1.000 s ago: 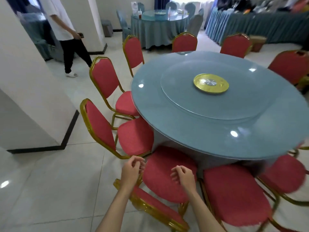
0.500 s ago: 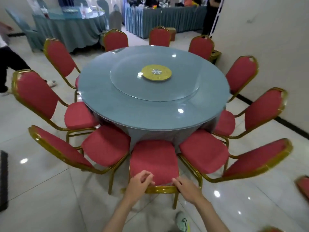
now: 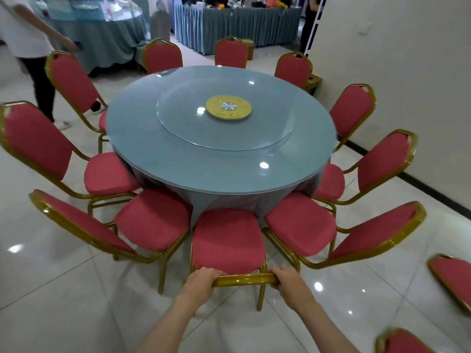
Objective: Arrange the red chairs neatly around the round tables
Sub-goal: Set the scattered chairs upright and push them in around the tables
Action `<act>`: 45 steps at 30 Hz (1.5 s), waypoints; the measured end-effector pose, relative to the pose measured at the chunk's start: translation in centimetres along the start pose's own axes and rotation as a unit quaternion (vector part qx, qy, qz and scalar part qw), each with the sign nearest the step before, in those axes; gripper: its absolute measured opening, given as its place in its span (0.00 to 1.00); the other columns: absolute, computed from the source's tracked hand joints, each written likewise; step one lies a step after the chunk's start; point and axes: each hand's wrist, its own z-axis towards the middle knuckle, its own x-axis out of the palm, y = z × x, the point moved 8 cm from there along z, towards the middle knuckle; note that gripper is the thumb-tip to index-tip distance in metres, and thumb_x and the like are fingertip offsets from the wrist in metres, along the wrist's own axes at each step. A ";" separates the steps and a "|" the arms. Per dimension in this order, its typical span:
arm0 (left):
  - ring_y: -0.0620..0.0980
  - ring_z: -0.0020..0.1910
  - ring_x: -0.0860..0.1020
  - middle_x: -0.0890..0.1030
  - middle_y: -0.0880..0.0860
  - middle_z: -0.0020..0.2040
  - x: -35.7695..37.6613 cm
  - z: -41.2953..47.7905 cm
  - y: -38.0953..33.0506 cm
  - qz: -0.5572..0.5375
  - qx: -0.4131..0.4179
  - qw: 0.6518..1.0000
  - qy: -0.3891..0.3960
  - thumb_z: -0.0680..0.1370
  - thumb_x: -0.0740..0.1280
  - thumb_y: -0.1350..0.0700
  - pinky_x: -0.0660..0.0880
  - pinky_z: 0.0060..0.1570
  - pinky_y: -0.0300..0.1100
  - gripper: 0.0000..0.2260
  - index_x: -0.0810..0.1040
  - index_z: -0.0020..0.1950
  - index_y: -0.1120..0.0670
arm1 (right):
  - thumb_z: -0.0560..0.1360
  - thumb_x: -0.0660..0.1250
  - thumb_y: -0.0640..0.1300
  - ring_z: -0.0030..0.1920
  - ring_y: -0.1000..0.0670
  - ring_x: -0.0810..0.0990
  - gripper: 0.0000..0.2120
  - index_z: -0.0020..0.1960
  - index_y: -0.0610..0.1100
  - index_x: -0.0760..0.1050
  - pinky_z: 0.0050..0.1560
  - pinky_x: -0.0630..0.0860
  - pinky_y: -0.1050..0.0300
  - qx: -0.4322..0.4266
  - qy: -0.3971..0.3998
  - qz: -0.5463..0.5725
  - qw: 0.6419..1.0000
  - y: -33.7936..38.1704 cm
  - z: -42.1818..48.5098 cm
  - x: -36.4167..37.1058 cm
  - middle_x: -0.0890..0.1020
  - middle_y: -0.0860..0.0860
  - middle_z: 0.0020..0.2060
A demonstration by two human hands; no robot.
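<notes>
A round table (image 3: pixel 178 159) with a grey-blue top, a glass turntable and a yellow centre disc (image 3: pixel 228 108) stands in the middle. Several red chairs with gold frames ring it. The nearest red chair (image 3: pixel 226 240) faces the table, its seat close to the tablecloth. My left hand (image 3: pixel 200 280) grips the left end of its gold top rail and my right hand (image 3: pixel 286 280) grips the right end. A neighbouring chair on the left (image 3: pixel 150 222) and one on the right (image 3: pixel 300 222) flank it closely.
Two more red chairs (image 3: pixel 453 278) show at the right edge, away from the table. A white wall (image 3: pixel 407 72) runs along the right. A person in a white shirt (image 3: pixel 28 34) stands at the back left. Draped tables (image 3: pixel 237 24) fill the background.
My view has swung from the table's left side to square in front of it. Both hands now close round the nearest chair's top rail, and the chair stands straight towards the table.
</notes>
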 end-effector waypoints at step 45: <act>0.36 0.50 0.81 0.84 0.37 0.48 -20.5 -18.9 41.7 -0.336 -0.114 0.891 -0.281 0.81 0.68 0.56 0.79 0.53 0.36 0.10 0.83 0.49 0.40 | 0.77 0.71 0.43 0.55 0.57 0.79 0.16 0.62 0.56 0.76 0.58 0.74 0.62 -0.135 -0.033 0.228 0.964 52.2 11.2 6.1 0.81 0.58 0.55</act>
